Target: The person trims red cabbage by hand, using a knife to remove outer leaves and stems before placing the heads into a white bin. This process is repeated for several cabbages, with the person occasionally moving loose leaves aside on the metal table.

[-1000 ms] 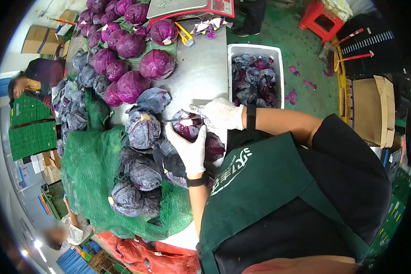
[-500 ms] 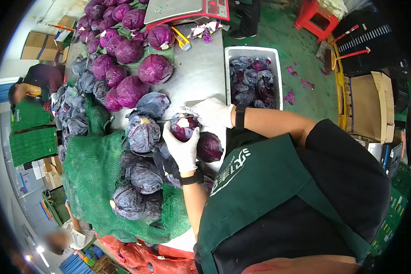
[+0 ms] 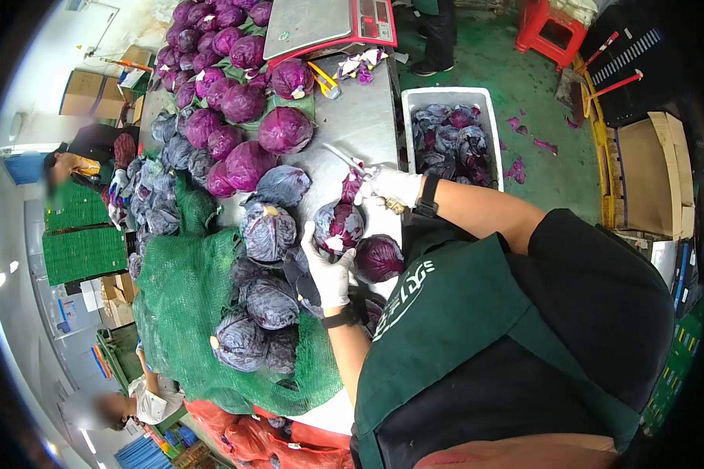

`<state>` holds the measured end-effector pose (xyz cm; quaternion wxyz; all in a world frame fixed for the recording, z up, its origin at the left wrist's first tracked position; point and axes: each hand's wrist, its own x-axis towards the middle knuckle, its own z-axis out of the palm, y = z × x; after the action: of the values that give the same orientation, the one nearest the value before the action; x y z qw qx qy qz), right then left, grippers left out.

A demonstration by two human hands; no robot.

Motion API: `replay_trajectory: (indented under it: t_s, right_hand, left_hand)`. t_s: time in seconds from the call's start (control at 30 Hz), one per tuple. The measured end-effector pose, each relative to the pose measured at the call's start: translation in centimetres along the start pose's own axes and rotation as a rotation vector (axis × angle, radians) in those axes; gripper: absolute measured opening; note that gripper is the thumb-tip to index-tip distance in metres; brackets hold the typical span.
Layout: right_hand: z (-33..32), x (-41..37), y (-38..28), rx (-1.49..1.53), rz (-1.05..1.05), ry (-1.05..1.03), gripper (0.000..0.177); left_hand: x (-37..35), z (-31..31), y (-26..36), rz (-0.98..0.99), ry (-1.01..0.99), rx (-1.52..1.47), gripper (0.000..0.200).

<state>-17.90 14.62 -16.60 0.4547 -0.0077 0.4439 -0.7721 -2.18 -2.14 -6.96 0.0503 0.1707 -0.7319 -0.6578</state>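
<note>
My left hand (image 3: 328, 273), in a white glove, is closed round the side of a red cabbage (image 3: 341, 227) whose purple and white cut top faces up. Just above it my right hand (image 3: 391, 187), also gloved, grips a knife (image 3: 343, 159) with its blade pointing to the upper left, away from the cabbage. A purple leaf piece (image 3: 352, 184) hangs beside the right fingers. Under that hand is a small yellowish bit I cannot make out. A second red cabbage (image 3: 379, 259) lies next to my left hand, and a cabbage with greyish outer leaves (image 3: 268, 231) sits to its left.
Peeled red cabbages (image 3: 285, 130) cover the far metal table, near a red scale (image 3: 375, 23) and a yellow cutter (image 3: 325, 82). A white foam box (image 3: 490, 117) holds leaves. Green netting (image 3: 180, 305) lies under unpeeled cabbages. Other people stand at left and at the top.
My right hand has drawn the knife off the cabbage, and its blade now points up and left. A purple leaf piece has come away from the top. The view has shifted slightly.
</note>
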Motion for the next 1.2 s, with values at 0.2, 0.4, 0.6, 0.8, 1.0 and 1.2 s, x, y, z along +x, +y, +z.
replay_trajectory:
  t_s: [0.2,0.4,0.6,0.8,1.0,1.2]
  right_hand:
    - [-2.5,-1.6,0.0,0.327,-0.07,0.078,0.012]
    - [-0.4,-4.0,-2.6,-0.236,-0.125,0.063,0.014]
    - [-0.2,-4.2,-4.5,-0.318,-0.526,0.027,0.039]
    - [3.3,-4.4,-4.4,-1.239,-0.621,0.156,0.048]
    - [-3.4,-1.6,-3.5,-1.156,-0.543,0.48,0.025]
    - [-0.9,-3.9,-3.5,-0.876,-0.69,0.482,0.034]
  left_hand:
    - [1.1,0.0,0.6,-0.043,-0.106,0.113,0.093]
    - [3.1,3.0,-0.6,0.236,0.09,0.669,0.088]
    - [2.9,4.4,-0.2,0.382,0.093,0.612,0.099]
    - [3.0,4.5,0.6,0.417,-0.011,0.763,0.097]
    - [3.6,1.6,-0.1,0.289,-0.108,0.503,0.09]
    - [3.7,0.2,-1.1,0.057,0.015,0.251,0.095]
